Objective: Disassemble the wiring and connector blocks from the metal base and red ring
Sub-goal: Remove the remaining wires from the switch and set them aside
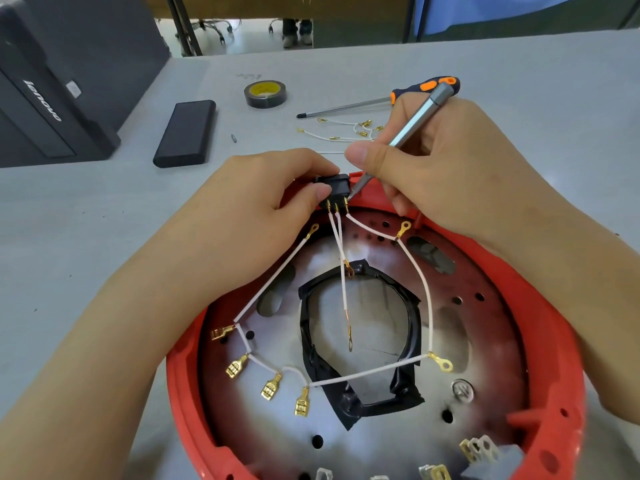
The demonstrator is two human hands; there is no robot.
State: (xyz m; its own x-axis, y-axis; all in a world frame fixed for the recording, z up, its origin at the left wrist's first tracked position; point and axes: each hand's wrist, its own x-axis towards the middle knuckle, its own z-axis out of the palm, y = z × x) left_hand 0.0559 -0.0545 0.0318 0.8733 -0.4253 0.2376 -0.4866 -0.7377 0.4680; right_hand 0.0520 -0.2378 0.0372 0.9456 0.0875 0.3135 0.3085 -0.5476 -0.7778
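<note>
Your left hand (270,192) pinches the black switch block (334,187) while your right hand (426,157) grips the slim screwdriver (412,128), its tip touching the block's nearest terminal (346,201).

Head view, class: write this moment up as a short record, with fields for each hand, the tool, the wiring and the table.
Left hand: left hand pinches the black connector block
Right hand: right hand grips a grey screwdriver
Tool tip: at the block's brass terminals
Wiring: white wires hang from the block over the metal base inside the red ring
Table: orange-handled screwdriver, tape roll, loose wire set
</note>
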